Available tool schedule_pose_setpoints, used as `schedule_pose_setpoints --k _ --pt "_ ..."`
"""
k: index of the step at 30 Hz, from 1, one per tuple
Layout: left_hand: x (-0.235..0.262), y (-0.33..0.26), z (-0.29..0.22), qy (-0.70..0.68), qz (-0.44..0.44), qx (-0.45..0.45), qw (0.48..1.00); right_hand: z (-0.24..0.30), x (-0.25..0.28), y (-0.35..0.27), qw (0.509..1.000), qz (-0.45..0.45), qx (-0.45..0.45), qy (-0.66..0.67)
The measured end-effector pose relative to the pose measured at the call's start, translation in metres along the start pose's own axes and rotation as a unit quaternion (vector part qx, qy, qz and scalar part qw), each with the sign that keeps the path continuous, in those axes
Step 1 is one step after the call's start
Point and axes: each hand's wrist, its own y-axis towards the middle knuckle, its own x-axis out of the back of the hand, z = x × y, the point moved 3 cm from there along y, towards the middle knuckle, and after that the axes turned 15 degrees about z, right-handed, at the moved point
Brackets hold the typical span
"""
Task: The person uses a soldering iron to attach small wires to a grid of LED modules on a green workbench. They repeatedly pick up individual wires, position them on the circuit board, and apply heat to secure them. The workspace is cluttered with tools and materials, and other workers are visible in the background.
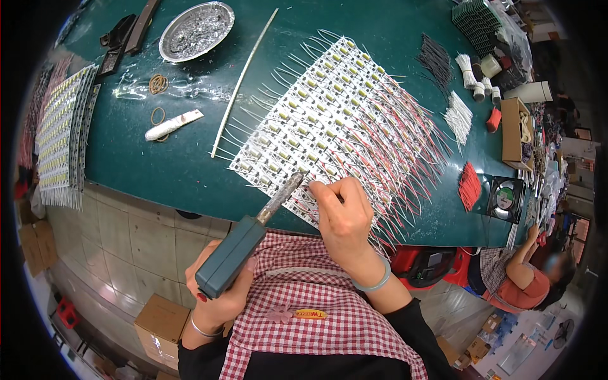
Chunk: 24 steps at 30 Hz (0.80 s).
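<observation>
My left hand point(218, 278) is closed around a soldering gun point(231, 254) with a dark green body. Its metal barrel points up and right, and the tip rests at or just above a panel of small circuit boards point(297, 120). The panel carries rows of yellowish components, with white wires along its left side. Many red and white wires point(405, 139) fan out over the right side. Beside the tip, my right hand point(345, 215) pinches thumb and forefinger together at the panel's near edge; what lies between them is too small to make out.
Left on the green table point(190, 142) are a metal bowl point(196, 31), rubber bands point(158, 83), a white tube point(174, 125), and stacked panels point(66, 136). A thin rod point(244, 79) lies beside the panel. Rightward are wire bundles point(468, 187), a fan point(505, 197), and a seated person point(519, 278).
</observation>
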Motion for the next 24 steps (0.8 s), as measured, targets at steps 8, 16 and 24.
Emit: schedule_pose_setpoints --k 8,16,24 --pt "-0.0003 -0.0048 0.0017 -0.001 -0.010 0.007 1.000 -0.0003 -0.0012 0.0003 1.000 -0.022 0.006 0.006" --pt "-0.0063 0.0004 0.0020 0.007 -0.005 -0.004 1.000 -0.0010 -0.0023 0.0011 1.000 -0.019 0.011 -0.003" --pt "-0.0087 0.0039 0.0049 0.026 0.009 -0.007 1.000 0.0016 -0.0007 0.0035 1.000 -0.003 0.010 -0.021"
